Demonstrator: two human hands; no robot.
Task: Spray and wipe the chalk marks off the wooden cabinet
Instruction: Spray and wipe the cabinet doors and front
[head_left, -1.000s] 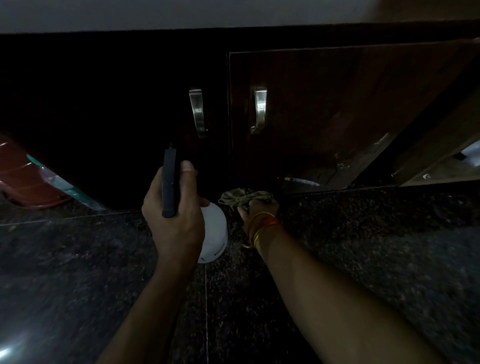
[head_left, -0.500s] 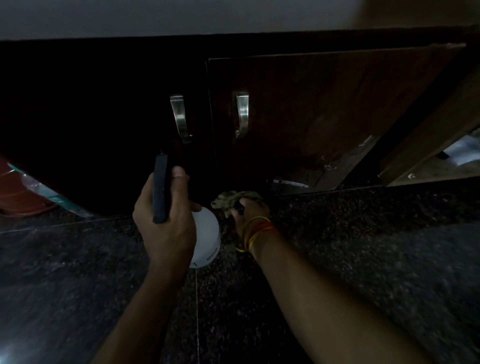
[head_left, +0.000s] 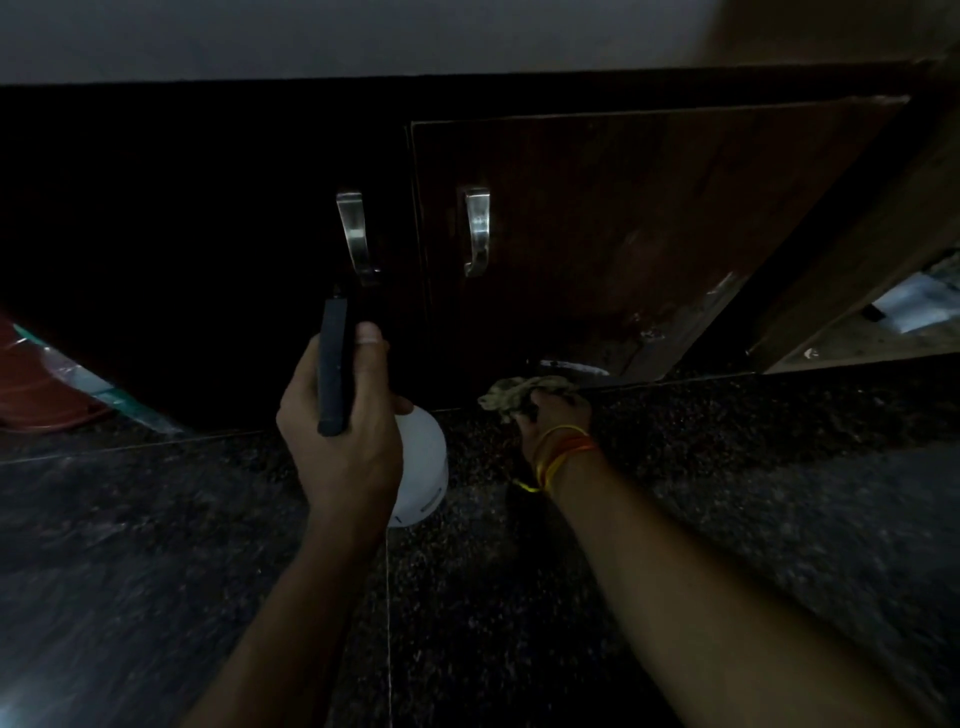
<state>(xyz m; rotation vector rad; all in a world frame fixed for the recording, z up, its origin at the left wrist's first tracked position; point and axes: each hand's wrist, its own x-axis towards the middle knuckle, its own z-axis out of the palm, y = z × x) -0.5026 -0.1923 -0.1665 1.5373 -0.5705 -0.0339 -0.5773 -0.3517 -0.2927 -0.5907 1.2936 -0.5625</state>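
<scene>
White spray bottle (head_left: 422, 467) with black head, crumpled cloth (head_left: 511, 393) against dark wooden cabinet (head_left: 649, 218) door's chalk-marked base

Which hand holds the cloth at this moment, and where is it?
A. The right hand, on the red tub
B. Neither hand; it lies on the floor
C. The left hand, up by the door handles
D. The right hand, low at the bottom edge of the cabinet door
D: the right hand grips the bunched cloth at the foot of the cabinet door, while the left hand holds the spray bottle.
</scene>
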